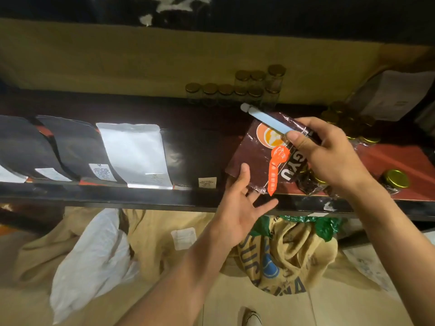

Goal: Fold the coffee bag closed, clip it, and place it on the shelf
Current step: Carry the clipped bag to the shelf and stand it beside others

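Observation:
A dark brown coffee bag (253, 156) with an orange logo and white lettering is tilted over the right part of the shelf (141, 196). A long pale blue clip (266, 118) runs across its top edge. My right hand (329, 156) grips the bag's upper right, thumb on the clip's end. My left hand (240, 208) is below the bag's lower left corner, fingers spread, thumb touching the corner.
Several black bags (75, 149) and a white bag (136, 154) stand in a row on the shelf's left. Glass jars with gold lids (237, 89) sit at the back and at the right (396, 178). Burlap sacks (284, 252) and a white bag (94, 260) lie on the floor below.

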A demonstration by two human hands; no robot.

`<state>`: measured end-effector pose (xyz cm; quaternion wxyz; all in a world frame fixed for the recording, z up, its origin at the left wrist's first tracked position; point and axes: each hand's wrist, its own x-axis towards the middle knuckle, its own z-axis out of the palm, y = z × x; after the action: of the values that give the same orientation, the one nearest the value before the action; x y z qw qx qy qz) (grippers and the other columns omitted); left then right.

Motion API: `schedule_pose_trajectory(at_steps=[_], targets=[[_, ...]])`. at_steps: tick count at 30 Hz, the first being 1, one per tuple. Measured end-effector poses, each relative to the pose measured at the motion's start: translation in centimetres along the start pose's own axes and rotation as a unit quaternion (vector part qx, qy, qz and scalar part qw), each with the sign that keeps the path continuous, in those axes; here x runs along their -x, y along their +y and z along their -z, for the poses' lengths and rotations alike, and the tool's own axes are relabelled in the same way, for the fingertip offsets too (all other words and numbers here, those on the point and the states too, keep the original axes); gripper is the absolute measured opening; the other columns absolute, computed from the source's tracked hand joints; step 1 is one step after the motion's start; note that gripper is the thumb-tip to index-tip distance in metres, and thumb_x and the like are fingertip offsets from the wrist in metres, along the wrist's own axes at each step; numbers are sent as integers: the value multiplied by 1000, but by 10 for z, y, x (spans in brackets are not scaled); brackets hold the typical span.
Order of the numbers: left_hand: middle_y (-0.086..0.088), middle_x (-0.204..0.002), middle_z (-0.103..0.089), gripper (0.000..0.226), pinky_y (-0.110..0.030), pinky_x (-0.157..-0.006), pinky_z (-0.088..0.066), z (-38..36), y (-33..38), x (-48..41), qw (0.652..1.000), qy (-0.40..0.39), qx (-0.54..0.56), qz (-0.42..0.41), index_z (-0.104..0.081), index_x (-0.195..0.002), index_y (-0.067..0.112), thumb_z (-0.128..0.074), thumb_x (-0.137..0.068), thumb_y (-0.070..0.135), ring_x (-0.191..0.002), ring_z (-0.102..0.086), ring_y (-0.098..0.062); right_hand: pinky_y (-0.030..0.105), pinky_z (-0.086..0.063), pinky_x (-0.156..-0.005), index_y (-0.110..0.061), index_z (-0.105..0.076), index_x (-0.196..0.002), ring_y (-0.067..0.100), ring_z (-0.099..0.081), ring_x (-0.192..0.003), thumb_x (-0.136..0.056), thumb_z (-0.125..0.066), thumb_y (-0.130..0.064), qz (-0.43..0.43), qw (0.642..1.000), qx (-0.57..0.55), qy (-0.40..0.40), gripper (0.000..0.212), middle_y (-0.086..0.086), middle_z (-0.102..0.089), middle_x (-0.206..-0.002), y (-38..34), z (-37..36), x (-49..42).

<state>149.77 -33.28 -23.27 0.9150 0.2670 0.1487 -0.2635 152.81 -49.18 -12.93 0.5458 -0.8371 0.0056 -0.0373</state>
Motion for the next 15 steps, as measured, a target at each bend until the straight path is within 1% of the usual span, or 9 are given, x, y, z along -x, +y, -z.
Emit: schedule_pose_trajectory(at_steps=[2,4,6,8,12,14,15], targets=[[-11,-142,-57,64,-63,-106,-40,3,-2,-4,998,-52,40,-15,-48,-141,27,-74,-82,23,-132,-52,-33,13,-53,-53,-19,-63,-113,0,-72,-69,-99,-57,-19,-7,1000,-18,-10,15,-4,-72,-89,2,6,-5],[-13,-139,-60,58,-62,-105,-43,6,-5,-7,998,-55,23,-16,-52,-139,21,-71,-84,13,-129,-56,-32,11,-51,-53,-18,-63,-112,-2,-71,-68,-99,-58,-18,-4,1000,-16,-18,15,-5,-72,-90,5,10,-9],[-14,-139,-60,57,-59,-103,-46,8,-8,-8,999,-29,-20,-23,-52,-138,16,-70,-84,11,-126,-59,-31,11,-52,-56,-19,-63,-114,-3,-72,-72,-98,-58,-21,0,999,2,-35,16,-6,-72,-93,8,12,-12],[-13,-137,-61,58,-55,-102,-48,9,-12,-9,998,7,-45,-38,-53,-137,15,-71,-82,12,-121,-63,-30,12,-54,-58,-20,-62,-115,-3,-72,-76,-98,-58,-23,2,998,15,-53,18,-7,-72,-95,12,11,-13],[-12,-133,-64,60,-55,-102,-49,12,-19,-12,995,55,-29,-73,-55,-134,16,-73,-78,11,-119,-64,-31,15,-55,-58,-21,-60,-116,-3,-71,-77,-99,-57,-21,5,997,27,-76,17,-7,-70,-97,21,3,-17],[-16,-131,-63,62,-55,-99,-51,9,-22,-13,993,84,-7,-78,-53,-131,16,-76,-74,11,-117,-65,-33,12,-54,-57,-21,-59,-117,-5,-71,-76,-99,-57,-21,9,997,27,-73,18,-7,-69,-97,25,1,-20],[-19,-128,-64,62,-55,-96,-53,8,-23,-13,991,105,15,-78,-52,-125,18,-79,-70,10,-115,-66,-35,11,-53,-57,-21,-59,-118,-7,-70,-76,-99,-57,-21,13,997,28,-68,19,-7,-69,-99,28,1,-21]])
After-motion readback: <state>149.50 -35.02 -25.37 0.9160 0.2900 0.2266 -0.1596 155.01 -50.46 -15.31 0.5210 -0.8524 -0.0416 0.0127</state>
